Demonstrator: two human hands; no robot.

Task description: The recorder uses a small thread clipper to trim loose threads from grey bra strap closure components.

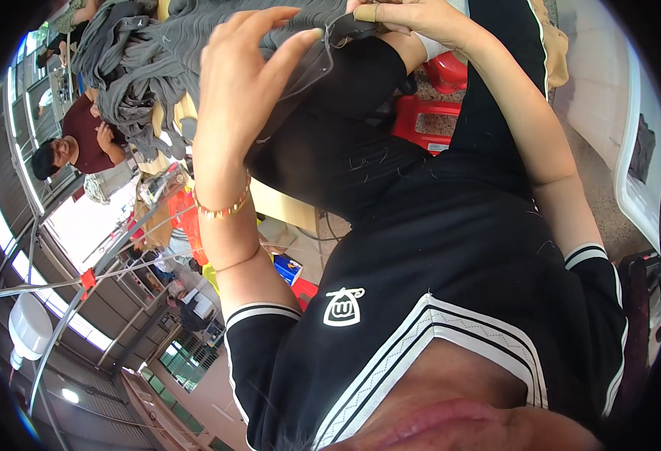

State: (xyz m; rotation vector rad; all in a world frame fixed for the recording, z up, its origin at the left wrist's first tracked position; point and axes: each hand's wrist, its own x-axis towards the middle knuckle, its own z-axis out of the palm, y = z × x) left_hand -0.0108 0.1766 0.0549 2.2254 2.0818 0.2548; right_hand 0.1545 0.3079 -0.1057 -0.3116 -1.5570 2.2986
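Note:
My left hand (236, 86) is raised over the grey fabric, thumb and fingers spread apart. Its thumb tip touches the pale, thin edge of a dark grey knit piece (349, 28). On the other side, my right hand (428, 21) pinches that same piece near the top of the view. A tan wrap (366, 13) covers one of its fingertips. Behind both hands lies a heap of ribbed grey knit fabric (169, 52), which spreads to the left. Part of the knit piece drapes down beside my left hand over my black-clad leg (330, 128).
A wooden tabletop edge (289, 207) shows under the fabric. Beyond my leg stands a red plastic stool (420, 124). A white bin-like container (635, 150) is at far right. At left are a person in a dark red shirt (86, 135) and a metal rod (120, 263).

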